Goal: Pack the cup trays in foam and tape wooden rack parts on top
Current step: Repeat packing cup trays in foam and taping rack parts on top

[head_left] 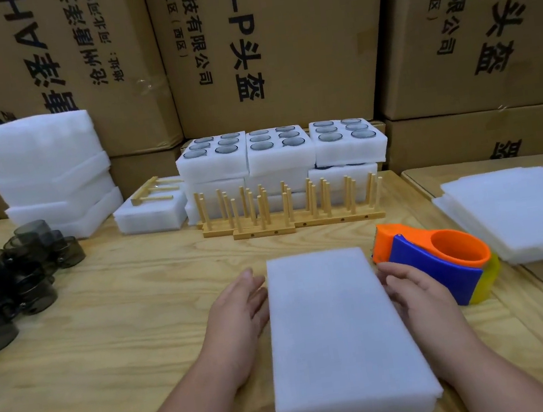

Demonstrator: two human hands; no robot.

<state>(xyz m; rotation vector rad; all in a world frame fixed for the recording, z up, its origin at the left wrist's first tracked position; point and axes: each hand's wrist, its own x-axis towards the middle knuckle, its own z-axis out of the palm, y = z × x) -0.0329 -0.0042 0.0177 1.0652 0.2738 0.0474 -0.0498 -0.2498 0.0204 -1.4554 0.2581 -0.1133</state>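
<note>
Both hands are lying flat, fingers straight: the left hand (pixel 242 308) and right hand (pixel 412 291) are pressing the long sides of the foam block (pixel 339 335) at the table's (pixel 124 329) near edge.

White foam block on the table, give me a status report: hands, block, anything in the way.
Left hand and right hand open, flat against the white foam block, no grip. Orange-and-blue tape dispenser close behind right hand.
</note>
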